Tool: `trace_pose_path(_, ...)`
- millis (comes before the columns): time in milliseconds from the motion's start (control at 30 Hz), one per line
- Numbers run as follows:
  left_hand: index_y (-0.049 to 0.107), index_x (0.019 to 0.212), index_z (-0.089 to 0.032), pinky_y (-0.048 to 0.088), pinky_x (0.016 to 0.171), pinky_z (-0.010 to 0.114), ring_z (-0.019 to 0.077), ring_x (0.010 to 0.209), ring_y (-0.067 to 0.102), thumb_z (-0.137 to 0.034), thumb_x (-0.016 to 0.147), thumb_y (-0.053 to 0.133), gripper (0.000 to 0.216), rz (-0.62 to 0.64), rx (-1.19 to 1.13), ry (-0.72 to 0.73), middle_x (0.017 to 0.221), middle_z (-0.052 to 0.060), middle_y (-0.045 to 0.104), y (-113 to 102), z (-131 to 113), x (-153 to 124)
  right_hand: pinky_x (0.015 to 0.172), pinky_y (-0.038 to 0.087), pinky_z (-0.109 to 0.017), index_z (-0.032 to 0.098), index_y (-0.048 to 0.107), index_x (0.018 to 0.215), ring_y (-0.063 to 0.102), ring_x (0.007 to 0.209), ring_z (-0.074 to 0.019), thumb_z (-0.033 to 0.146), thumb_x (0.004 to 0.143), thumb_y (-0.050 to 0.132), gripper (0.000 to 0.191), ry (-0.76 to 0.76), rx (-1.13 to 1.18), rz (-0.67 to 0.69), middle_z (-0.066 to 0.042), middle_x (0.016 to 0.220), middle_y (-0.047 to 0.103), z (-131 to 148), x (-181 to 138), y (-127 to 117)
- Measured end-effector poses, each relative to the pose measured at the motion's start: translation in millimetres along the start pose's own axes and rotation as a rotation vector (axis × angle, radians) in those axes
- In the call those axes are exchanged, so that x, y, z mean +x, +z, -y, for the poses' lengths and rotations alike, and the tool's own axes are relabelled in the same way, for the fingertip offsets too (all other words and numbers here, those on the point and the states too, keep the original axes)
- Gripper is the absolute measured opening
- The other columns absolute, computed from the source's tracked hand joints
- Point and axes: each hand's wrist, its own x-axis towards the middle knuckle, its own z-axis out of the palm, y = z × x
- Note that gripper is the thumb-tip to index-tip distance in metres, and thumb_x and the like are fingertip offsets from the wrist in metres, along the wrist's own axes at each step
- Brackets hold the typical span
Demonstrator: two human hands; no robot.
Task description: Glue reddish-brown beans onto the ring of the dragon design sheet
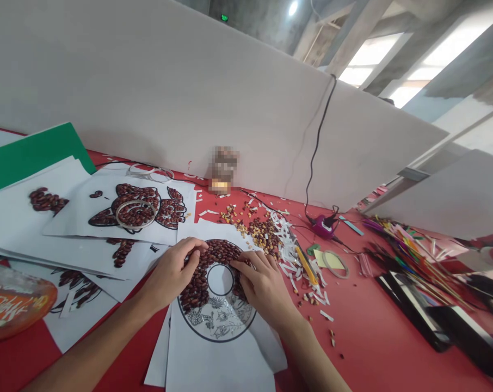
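Note:
A white sheet point(214, 366) carries a printed ring drawing point(226, 330). Dark red beans point(195, 287) cover the ring's upper part and left side; its lower part shows bare printed line art. The small inner circle point(220, 280) is plain white. My left hand point(175, 275) rests at the ring's upper left, fingers bent, with thumb and index tips slightly apart near the beans. On the right side my right hand point(265, 286) touches the beans with thumb and fingertips, a gap showing between them. I see nothing held in either hand, though the palms are hidden.
Loose yellow and brown kernels point(265, 234) and white paper scraps point(289, 256) lie beyond my right hand, beside a yellow utility knife point(306, 265). Bean-covered sheets point(79, 239) overlap at left, near a jar point(18, 302). A purple power socket point(323, 227) stands by the partition point(148, 81).

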Motion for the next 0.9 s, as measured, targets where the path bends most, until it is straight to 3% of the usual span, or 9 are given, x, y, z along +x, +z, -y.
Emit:
trace_pose_path(167,0.063,0.107,-0.024,0.052,0.093,0.034,0.0203,0.104,0.067,-0.031,0.102,0.041,0.023,-0.008,0.016,0.017,0.113,0.004,0.071,-0.3,-0.3,0.2,0.086,0.045,-0.041,0.025,0.070,0.119,0.060,0.101,-0.0247,0.009,0.096,0.048,0.035,0.017,0.039,0.000,-0.007,0.113,0.068,1.6,-3.1,2.0)
trace_pose_path(300,0.063,0.108,-0.024,0.053,0.091,0.033,0.0201,0.104,0.067,-0.031,0.102,0.041,0.024,-0.005,0.026,0.004,0.114,0.004,0.072,-1.1,-1.5,-0.1,0.089,0.048,-0.038,0.025,0.071,0.117,0.062,0.104,-0.0232,0.016,0.099,0.046,0.032,0.123,0.185,-0.121,-0.008,0.112,0.068,-8.0,-3.5,2.2)
trace_pose_path(433,0.063,0.108,-0.024,0.053,0.091,0.032,0.0197,0.104,0.068,-0.031,0.101,0.042,0.023,-0.007,0.029,-0.002,0.114,0.004,0.072,-1.5,-2.5,-0.1,0.085,0.050,-0.035,0.022,0.071,0.109,0.065,0.098,-0.0221,0.024,0.098,0.047,0.027,0.354,0.238,-0.265,-0.008,0.107,0.069,-38.3,-0.4,-10.5)
trace_pose_path(567,0.064,0.107,-0.023,0.054,0.091,0.032,0.0196,0.104,0.068,-0.031,0.101,0.042,0.024,-0.005,0.031,-0.007,0.113,0.004,0.072,-1.4,-3.1,0.5,0.074,0.049,-0.033,0.022,0.072,0.101,0.066,0.082,-0.0208,0.028,0.094,0.048,0.026,0.495,0.194,-0.246,-0.006,0.098,0.072,-74.2,-7.5,-26.8)
trace_pose_path(667,0.064,0.107,-0.023,0.054,0.091,0.033,0.0202,0.103,0.069,-0.032,0.100,0.042,0.024,-0.008,0.029,-0.004,0.113,0.005,0.073,-1.0,-2.7,0.8,0.075,0.049,-0.033,0.023,0.073,0.094,0.066,0.084,-0.0206,0.023,0.091,0.044,0.029,0.481,0.187,-0.182,-0.006,0.100,0.070,-88.6,-17.6,-30.6)
trace_pose_path(767,0.064,0.106,-0.023,0.055,0.093,0.035,0.0213,0.103,0.068,-0.033,0.100,0.042,0.024,-0.008,0.020,-0.006,0.112,0.005,0.073,-0.6,-2.0,0.8,0.088,0.050,-0.037,0.024,0.076,0.091,0.065,0.099,-0.0227,0.017,0.089,0.042,0.035,0.366,0.187,-0.120,-0.008,0.106,0.067,-89.0,-22.8,-24.7)
trace_pose_path(900,0.063,0.107,-0.023,0.055,0.096,0.038,0.0225,0.104,0.068,-0.034,0.101,0.041,0.025,-0.002,0.008,-0.021,0.114,0.006,0.072,-0.4,-2.0,0.1,0.098,0.048,-0.045,0.026,0.077,0.109,0.059,0.110,-0.0253,0.013,0.090,0.042,0.042,0.293,0.110,-0.059,-0.009,0.116,0.063,-80.7,-19.6,-11.9)
